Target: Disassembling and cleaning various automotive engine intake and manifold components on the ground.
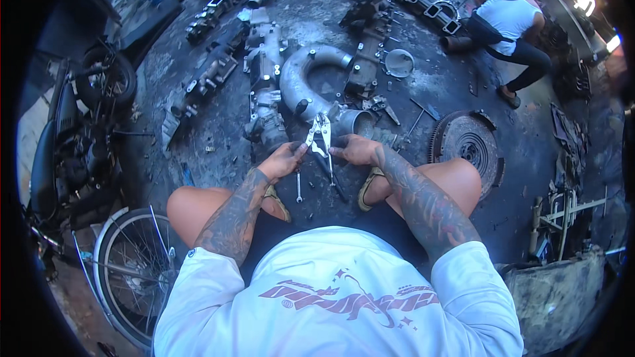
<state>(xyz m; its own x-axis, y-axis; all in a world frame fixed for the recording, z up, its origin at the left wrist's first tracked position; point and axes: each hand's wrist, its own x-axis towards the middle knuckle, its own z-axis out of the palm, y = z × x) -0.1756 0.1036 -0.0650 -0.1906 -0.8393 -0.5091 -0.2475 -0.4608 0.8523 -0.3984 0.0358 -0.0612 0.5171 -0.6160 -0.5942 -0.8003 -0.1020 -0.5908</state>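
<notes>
Locking pliers [321, 129] with bright metal handles are between my two hands, jaws pointing away from me. My left hand [283, 160] is closed on one handle, and my right hand [356, 151] grips the other. Just beyond the pliers lies a large U-shaped metal pipe [297, 80]; whether the jaws touch it I cannot tell. One open end of the pipe [358, 121] is near my right hand. A combination spanner [298, 186] shows below my left hand, and a dark bar-like tool [339, 186] lies beneath the pliers.
Metal manifolds [266, 59] and other engine parts cover the floor ahead. A toothed flywheel [468, 147] lies by my right knee. On the left stand a motorcycle [73, 152] and a bicycle wheel [134, 271]. Another person [508, 16] bends over parts at the far right.
</notes>
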